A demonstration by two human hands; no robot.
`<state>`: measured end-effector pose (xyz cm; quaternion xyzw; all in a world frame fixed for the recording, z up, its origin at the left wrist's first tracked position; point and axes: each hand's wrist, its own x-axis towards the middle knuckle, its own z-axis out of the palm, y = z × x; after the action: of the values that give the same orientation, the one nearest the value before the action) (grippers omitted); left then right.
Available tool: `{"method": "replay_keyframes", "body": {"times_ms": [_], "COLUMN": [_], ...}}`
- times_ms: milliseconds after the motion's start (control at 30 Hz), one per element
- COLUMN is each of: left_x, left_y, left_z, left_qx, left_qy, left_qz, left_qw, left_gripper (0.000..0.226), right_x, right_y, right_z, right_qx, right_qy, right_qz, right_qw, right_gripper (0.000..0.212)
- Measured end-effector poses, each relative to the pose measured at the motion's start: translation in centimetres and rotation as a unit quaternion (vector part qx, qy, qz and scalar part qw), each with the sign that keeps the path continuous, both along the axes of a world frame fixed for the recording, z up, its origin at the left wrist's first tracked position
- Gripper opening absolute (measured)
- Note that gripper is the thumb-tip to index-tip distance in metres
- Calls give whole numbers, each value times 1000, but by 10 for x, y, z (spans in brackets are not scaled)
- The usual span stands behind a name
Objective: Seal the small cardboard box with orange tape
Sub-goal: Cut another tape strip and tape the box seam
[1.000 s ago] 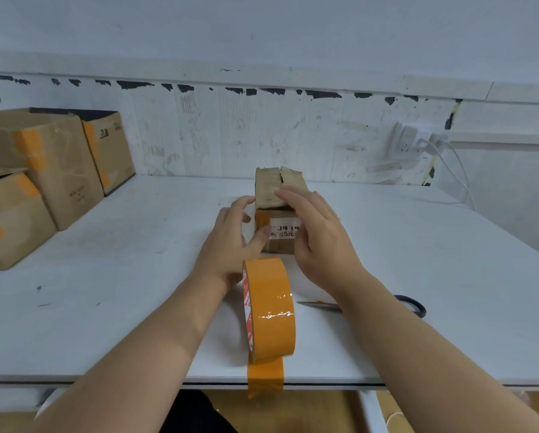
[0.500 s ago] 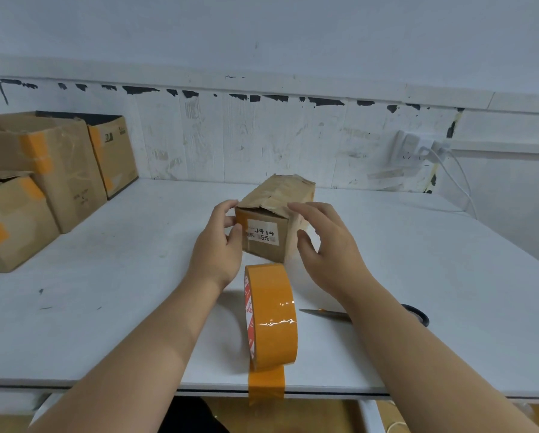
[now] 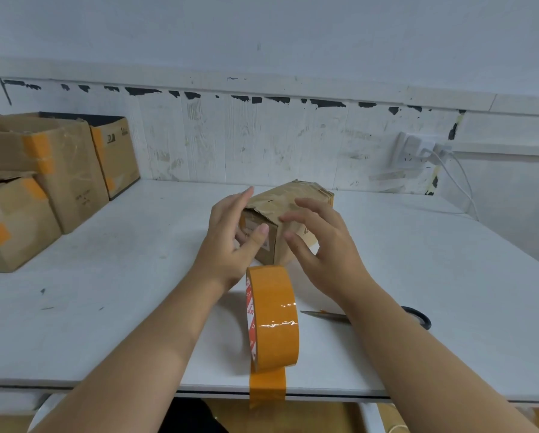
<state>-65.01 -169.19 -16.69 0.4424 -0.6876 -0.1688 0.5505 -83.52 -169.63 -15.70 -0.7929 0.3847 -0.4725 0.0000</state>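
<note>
– At mid-counter (image 3: pixel 136 276), what do I enter for the box?
– Small cardboard box (image 3: pixel 280 198) sits on the counter, turned so one corner faces the camera. Top flaps are creased; the labelled end faces left.
– Hands?
– Left hand (image 3: pixel 227 245): fingers straight, reaching up beside the box's left end, thumb pressed against the labelled face. I log no closed grip. Right hand (image 3: pixel 324 248): fingers spread and lightly bent over the box's right side. I cannot tell whether they touch it.
– Tape?
– Orange tape roll (image 3: pixel 272 320) stands on edge just in front of the box, between the forearms. Its loose end (image 3: pixel 266 389) hangs over the counter's front edge. Neither hand is on it.
– Surroundings?
– Scissors (image 3: pixel 324 315) lie flat right of the roll, partly hidden by the right forearm. Larger cardboard boxes (image 3: pixel 68 170) with orange patches stand at far left. A wall socket (image 3: pixel 413 148) with a white cable is at back right.
</note>
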Motion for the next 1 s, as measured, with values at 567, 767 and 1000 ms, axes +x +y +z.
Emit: {"method": "replay_keyframes", "body": {"times_ms": [567,767,1000], "left_x": [-5,-3,-5], "left_y": [1,-1,1], "left_z": [3,2,4], "left_qx": [-27,-33,-44], "left_qy": [-38,-43,-27], "left_qz": [-43,-40,-51], "left_qw": [998,998,997], "left_gripper": [35,32,26], "right_x": [8,7,6], "right_y": [0,-2,-2], "right_z": [1,1,1], "right_qx": [-5,-6,-3], "right_qy": [-8,-11,-14], "right_qz": [1,2,7], "right_qw": [1000,1000,1000], "right_gripper": [20,18,18]}}
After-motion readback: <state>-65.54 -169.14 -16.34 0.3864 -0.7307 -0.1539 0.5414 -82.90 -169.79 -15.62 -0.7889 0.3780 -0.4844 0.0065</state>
